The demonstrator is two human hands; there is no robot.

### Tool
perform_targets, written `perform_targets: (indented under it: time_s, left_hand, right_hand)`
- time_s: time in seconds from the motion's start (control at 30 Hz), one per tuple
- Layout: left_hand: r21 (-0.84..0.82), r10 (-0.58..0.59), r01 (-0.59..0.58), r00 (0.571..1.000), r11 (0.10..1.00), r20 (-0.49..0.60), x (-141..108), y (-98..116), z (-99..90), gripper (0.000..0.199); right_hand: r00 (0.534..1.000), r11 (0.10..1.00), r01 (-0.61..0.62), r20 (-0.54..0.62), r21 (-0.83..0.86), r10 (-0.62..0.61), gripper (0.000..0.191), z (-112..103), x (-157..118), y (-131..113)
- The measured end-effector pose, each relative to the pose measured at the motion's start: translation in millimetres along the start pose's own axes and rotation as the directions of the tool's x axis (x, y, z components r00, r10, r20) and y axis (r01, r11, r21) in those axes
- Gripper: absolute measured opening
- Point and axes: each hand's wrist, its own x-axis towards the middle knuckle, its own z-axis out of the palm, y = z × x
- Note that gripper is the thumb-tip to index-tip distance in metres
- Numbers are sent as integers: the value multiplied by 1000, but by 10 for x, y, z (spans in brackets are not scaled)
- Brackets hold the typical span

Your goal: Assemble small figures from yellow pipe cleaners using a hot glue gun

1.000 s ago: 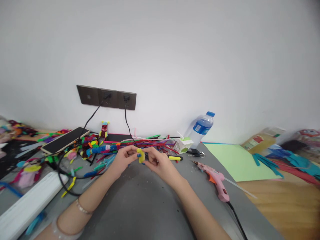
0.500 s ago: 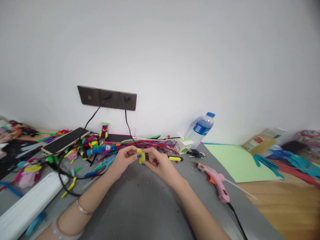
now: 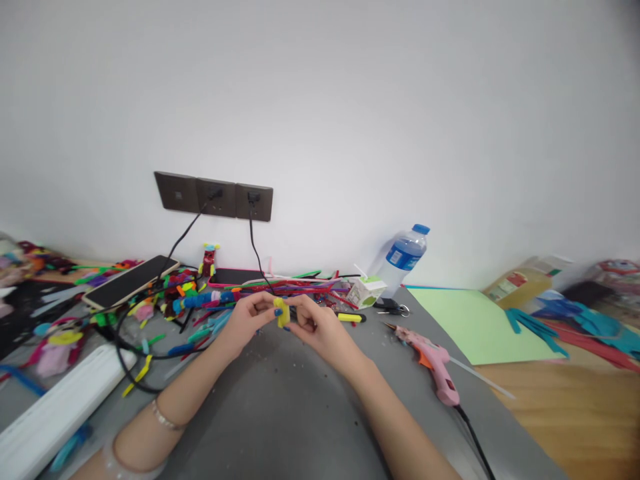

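Above the middle of the grey table (image 3: 300,413), a small yellow piece (image 3: 283,313) with blue spots beside it is pinched between both hands. My left hand (image 3: 250,323) grips it from the left side with thumb and fingers. From the right, my right hand (image 3: 317,325) holds the same piece in its fingertips. The piece is too small to make out in detail. Just right of my right hand lies a yellow and black cutter (image 3: 351,317). Colourful pipe cleaners (image 3: 305,283) lie behind the hands.
A pink glue gun (image 3: 435,363) with its cord, keys (image 3: 393,307), a drink carton (image 3: 367,291) and a water bottle (image 3: 404,257) stand or lie to the right. Left are a phone (image 3: 131,282), cables, craft pieces and a long white bar (image 3: 65,407).
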Motion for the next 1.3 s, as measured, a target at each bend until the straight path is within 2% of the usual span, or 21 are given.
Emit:
perform_targets:
  time_s: [0.8,1.0,1.13,1.3]
  left_hand:
    - [9,-22,22,1000,1000,-1,-2,9,14,39]
    - [-6,40,-40,999,999,-2,5,-2,27,40]
    - [-35,-30,30,1000,999,-4,1,-43,19,40]
    - [-209,-105,113,993,971,49,-10,3,52,44]
  right_hand:
    - [1000,1000,-3,3,-6,3,29,15,-5,14]
    - [1000,999,1,7,-39,-1,27,37,0,27]
    - [1000,998,25,9,-59,-24,28,41,-8,22]
    - [999,995,38,16,-89,-36,28,45,-17,6]
